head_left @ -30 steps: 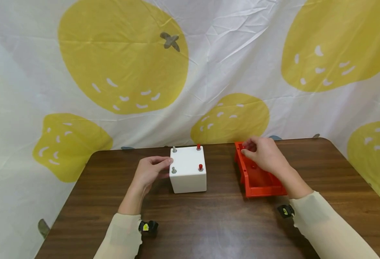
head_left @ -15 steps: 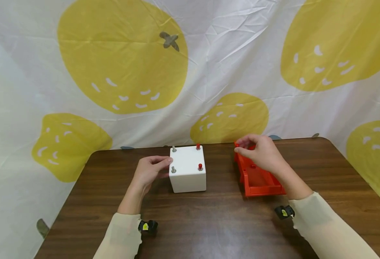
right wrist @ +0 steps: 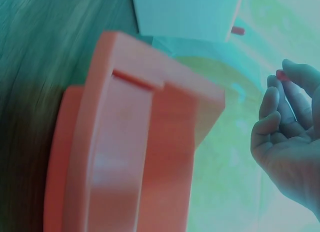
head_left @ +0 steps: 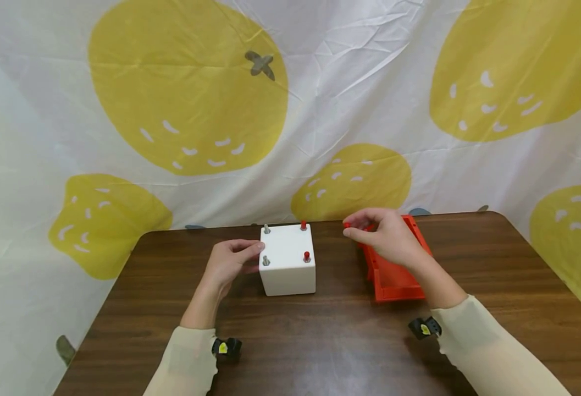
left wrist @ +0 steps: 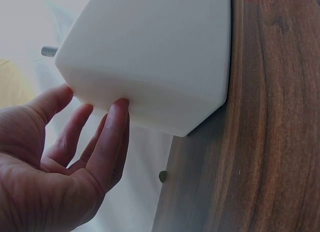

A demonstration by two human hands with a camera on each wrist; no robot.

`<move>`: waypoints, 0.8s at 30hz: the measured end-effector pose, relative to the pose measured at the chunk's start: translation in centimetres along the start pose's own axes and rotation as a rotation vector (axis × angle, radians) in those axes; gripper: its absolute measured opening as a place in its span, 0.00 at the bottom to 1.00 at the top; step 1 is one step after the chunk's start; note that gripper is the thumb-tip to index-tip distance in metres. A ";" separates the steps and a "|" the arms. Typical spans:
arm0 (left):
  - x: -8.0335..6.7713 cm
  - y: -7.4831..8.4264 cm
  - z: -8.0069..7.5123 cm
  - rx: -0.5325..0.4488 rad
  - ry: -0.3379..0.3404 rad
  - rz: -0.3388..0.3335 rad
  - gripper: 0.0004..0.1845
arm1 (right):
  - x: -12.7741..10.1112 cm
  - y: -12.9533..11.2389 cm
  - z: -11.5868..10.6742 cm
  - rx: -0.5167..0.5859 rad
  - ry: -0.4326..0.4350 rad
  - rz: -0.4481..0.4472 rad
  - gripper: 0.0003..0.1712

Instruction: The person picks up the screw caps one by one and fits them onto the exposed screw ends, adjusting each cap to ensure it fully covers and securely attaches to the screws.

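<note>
A white box point(head_left: 287, 280) stands on the table with threaded bolts upright on its top. The two left bolts point(head_left: 266, 260) are bare metal; red caps point(head_left: 306, 256) cover the two right ones. My left hand point(head_left: 230, 261) rests on the box's left side, thumb at the top edge and fairly straight fingertips point(left wrist: 119, 108) against the side wall in the left wrist view. Between the box and a red bin, my right hand point(head_left: 386, 236) pinches a small red cap point(right wrist: 283, 75) between thumb and fingertips, above the table.
The red bin point(head_left: 399, 292) sits right of the box, partly covered by my right hand and forearm. Behind the brown wooden table point(head_left: 320, 341) hangs a white cloth point(head_left: 330, 110) printed with yellow fruit.
My right hand has risen out of the red bin with the red cap and moved left toward the box. The left hand and the box have stayed in place.
</note>
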State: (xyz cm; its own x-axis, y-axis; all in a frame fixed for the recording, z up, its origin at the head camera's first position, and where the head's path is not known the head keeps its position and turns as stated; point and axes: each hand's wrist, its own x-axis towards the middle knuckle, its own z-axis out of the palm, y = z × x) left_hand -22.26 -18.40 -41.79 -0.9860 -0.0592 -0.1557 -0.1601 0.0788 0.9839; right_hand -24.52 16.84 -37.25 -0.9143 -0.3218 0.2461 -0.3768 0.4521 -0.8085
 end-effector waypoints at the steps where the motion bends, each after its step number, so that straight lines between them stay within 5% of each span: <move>1: 0.0 0.0 0.0 -0.004 -0.001 -0.002 0.18 | 0.0 -0.1 0.1 0.008 -0.003 -0.004 0.11; 24: 0.0 0.0 -0.2 0.000 -0.001 0.004 0.18 | 1.5 -3.8 4.9 0.100 -0.101 -0.094 0.11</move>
State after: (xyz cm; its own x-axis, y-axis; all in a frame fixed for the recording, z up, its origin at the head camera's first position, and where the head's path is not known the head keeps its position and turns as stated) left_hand -22.22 -18.64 -41.77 -0.9867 -0.0579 -0.1516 -0.1559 0.0789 0.9846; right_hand -23.77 10.59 -36.40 -0.8543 -0.4430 0.2719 -0.4383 0.3327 -0.8350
